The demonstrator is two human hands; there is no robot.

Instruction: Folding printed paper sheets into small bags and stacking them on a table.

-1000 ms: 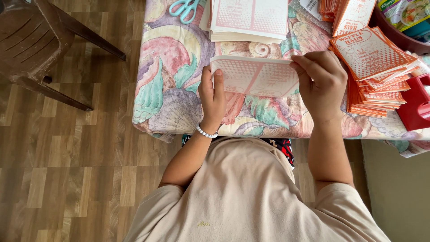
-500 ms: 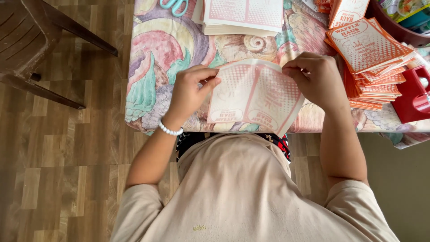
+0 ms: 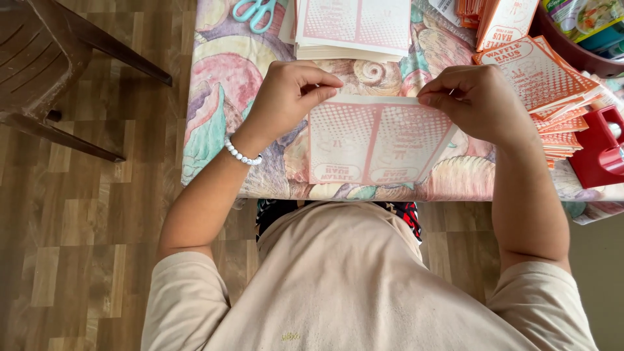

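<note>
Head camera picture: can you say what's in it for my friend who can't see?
Both hands, left and right, pinch the top edge of a pink printed sheet on a flowery table. More sheets, scissors and a chair are nearby.

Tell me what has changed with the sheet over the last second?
The sheet, folded and held at its sides a second ago, now lies opened flat on the table, printed face up. The left hand and right hand have shifted to pinch its far corners. The stack of sheets, the scissors and the orange pile stayed put.
</note>
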